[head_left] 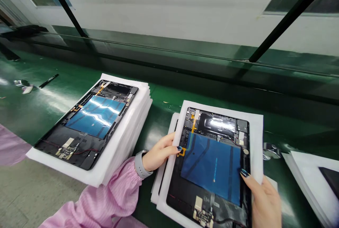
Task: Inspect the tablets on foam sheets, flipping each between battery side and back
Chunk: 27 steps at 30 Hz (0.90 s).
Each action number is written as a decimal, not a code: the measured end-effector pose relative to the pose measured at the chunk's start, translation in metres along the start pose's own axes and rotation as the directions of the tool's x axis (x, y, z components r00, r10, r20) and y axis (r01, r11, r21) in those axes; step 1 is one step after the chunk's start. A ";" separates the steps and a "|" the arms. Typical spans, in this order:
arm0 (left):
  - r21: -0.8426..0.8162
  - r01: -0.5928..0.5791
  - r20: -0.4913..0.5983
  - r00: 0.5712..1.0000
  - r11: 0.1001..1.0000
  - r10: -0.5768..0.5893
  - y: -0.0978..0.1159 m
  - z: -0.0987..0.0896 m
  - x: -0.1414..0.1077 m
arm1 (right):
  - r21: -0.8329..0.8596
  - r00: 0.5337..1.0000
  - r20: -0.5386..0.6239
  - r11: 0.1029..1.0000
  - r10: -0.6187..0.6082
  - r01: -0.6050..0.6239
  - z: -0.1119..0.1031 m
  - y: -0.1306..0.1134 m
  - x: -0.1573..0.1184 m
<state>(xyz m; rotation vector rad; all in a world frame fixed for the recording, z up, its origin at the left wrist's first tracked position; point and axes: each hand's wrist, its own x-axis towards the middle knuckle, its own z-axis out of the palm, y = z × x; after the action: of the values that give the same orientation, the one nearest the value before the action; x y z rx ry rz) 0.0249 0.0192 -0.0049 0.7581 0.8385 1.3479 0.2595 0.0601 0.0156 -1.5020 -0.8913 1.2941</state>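
Note:
Both hands grip an opened tablet (212,168) with a blue battery, lying on a white foam sheet (256,139). My left hand (161,152), in a pink sleeve and grey watch band, pinches the left edge, its thumb near an orange flex cable. My right hand (262,196) holds the right edge with the thumb on the tablet frame; its other fingers are hidden beneath. Under the held sheet, at its left, part of another sheet and a dark tablet edge show. Left of my hands, a similar opened tablet (95,116) tops a tall stack of white foam sheets (132,129).
More white sheets (304,175) with a dark panel (329,180) lie at the right edge. A black pen (49,80) and a small shiny object (22,83) are at the far left of the green table (16,111). Dark metal struts rise behind.

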 end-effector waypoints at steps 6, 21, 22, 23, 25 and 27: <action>0.109 -0.021 0.003 1.000 0.994 0.021 0.001 0.001 -0.001 | 0.000 1.000 -0.002 1.000 -0.009 0.009 -0.002 0.002 0.001; 0.127 -0.086 0.074 0.994 0.988 0.077 0.002 0.004 -0.002 | 0.062 1.000 0.009 0.998 -0.012 0.012 -0.016 0.019 -0.002; 0.125 -0.089 0.080 0.994 0.988 0.079 0.002 0.004 -0.002 | 0.062 1.000 0.010 0.998 -0.015 0.014 -0.016 0.020 -0.003; 0.125 -0.091 0.086 0.993 0.988 0.081 0.001 0.003 -0.002 | 0.065 1.000 0.012 0.998 -0.015 0.014 -0.016 0.020 -0.003; 0.133 -0.090 0.091 0.993 0.987 0.078 0.000 0.002 -0.003 | 0.078 1.000 0.017 0.997 -0.016 0.015 -0.018 0.022 -0.002; 0.150 -0.085 0.095 0.993 0.985 0.072 -0.001 0.001 -0.003 | 0.085 1.000 0.022 0.996 -0.019 0.017 -0.019 0.024 0.001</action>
<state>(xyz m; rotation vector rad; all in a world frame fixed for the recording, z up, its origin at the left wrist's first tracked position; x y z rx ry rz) 0.0257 0.0162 -0.0052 0.9740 0.8556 1.3192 0.2777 0.0501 -0.0075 -1.4128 -0.8518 1.3218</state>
